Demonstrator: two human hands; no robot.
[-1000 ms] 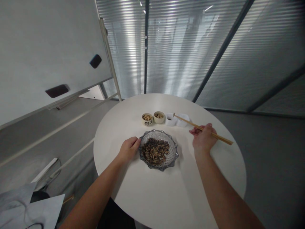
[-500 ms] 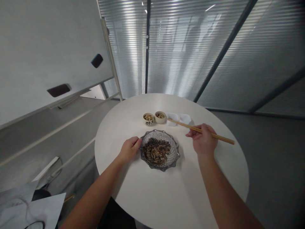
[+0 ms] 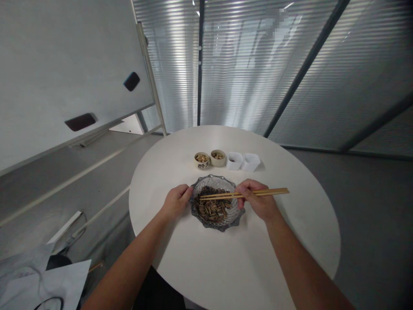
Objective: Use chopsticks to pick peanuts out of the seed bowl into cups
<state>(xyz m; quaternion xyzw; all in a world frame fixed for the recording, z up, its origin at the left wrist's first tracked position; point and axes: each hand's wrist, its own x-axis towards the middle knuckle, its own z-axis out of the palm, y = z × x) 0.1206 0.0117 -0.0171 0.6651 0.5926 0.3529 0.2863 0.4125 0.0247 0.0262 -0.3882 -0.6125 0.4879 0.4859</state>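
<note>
My left hand (image 3: 177,199) grips the left rim of a scalloped glass bowl (image 3: 239,215), thumb over the edge. Striped sunflower seeds (image 3: 211,210) and some darker seeds at the back lie in the bowl. In my right hand (image 3: 256,199) is a pair of wooden chopsticks (image 3: 271,191), held nearly level. Their tips reach over the seeds at the bowl's left side; whether they touch or pinch any seed I cannot tell. The right fingers are over the bowl's right rim.
Behind the bowl stand two small cream cups (image 3: 201,161) of nuts and two white plastic cups (image 3: 251,162); the left white one (image 3: 234,162) has something dark inside. All are on a round white table (image 3: 226,267). A whiteboard (image 3: 64,56) stands at left, a glass partition (image 3: 238,64) behind.
My right hand has moved left from the white cups, bringing the chopstick tips over the seeds in the bowl. The left hand stays on the rim.
</note>
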